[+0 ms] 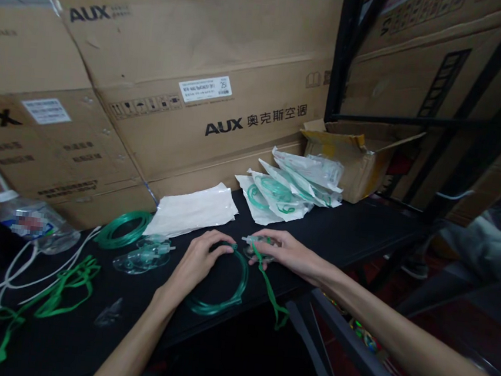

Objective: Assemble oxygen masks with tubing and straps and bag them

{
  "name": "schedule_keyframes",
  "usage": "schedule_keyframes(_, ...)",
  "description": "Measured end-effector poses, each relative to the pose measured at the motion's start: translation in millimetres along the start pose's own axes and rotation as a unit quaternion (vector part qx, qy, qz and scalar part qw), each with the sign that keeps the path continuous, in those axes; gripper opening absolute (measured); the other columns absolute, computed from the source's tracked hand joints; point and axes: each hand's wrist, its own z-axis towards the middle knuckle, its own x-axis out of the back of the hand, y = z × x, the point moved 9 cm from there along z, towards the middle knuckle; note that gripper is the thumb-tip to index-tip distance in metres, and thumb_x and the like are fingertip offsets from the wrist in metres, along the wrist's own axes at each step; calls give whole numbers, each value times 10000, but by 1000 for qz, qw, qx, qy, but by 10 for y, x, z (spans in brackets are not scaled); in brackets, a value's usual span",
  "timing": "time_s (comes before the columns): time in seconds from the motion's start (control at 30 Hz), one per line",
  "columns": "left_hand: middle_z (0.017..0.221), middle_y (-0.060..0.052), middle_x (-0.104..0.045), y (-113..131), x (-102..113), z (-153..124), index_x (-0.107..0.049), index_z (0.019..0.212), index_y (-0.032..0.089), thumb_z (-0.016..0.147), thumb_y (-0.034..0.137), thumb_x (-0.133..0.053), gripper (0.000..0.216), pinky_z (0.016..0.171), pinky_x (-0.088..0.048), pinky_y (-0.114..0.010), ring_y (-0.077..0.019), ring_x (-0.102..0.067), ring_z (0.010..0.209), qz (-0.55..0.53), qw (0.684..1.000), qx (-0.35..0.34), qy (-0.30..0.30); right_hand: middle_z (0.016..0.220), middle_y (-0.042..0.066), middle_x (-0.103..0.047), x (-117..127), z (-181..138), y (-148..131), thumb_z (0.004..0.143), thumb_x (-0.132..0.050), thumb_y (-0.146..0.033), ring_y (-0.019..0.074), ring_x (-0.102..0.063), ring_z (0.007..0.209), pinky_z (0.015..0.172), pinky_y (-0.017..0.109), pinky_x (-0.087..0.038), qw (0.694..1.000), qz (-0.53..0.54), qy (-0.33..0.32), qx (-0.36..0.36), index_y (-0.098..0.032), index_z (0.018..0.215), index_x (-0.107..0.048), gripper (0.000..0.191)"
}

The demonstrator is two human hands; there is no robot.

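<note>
Head view: left hand, mid-frame, thumb and fingers pinched on end of green tubing; loop at lower centre, near desk edge. Right hand, just right, fingers gripping clear mask, green strap dangling. Grips probably keep ends facing: mask's nozzle juts leftward, just beside left fingertips; contact unclear.
</note>
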Motion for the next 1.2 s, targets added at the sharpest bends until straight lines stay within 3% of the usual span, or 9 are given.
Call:
schedule_keyframes(0.5,1059,-10,-746,-39,30,-11,-719,1047,248,973,322,-602,157,929,-477,-302,-197,-681,1018,-46,998,-19,48,753,44,-708,-60,86,-57,890,-623,-507,148,-626,637,577,246,-487,988,-151,9,21,-142,972,-659,376)
schedule_keyframes(0.63,1058,-12,-742,-50,32,-16,-719,1042,248,972,298,-604,143,925,-481,-300,-195,-682,1008,-49,997,-26,55,708,16,-672,-79,121,-143,902,-601,-444,135,-560,584,560,244,-420,970,-240,18,36,-155,957,-676,304)
schedule_keyframes(0.87,1039,-20,-726,-12,56,-39,-716,1021,235,969,260,-608,123,909,-485,-297,-193,-675,995,-50,996,-36,70,721,20,-637,-101,246,-301,829,-630,-295,156,-542,673,645,264,-361,923,-379,35,59,-155,861,-715,167)
schedule_keyframes(1.0,1015,-24,-720,-5,76,-40,-713,1012,220,968,232,-607,115,894,-487,-299,-190,-673,976,-47,995,-36,82,664,10,-614,-127,302,-290,839,-612,-290,140,-522,614,595,248,-346,915,-400,11,47,-145,852,-718,180)
schedule_keyframes(1.2,966,-21,-711,-7,73,-43,-710,976,211,941,217,-648,71,864,-492,-297,-186,-671,930,-47,994,-40,90,614,9,-624,-164,309,-199,935,-480,-365,108,-517,488,488,214,-383,928,-370,-34,7,-127,855,-695,330)
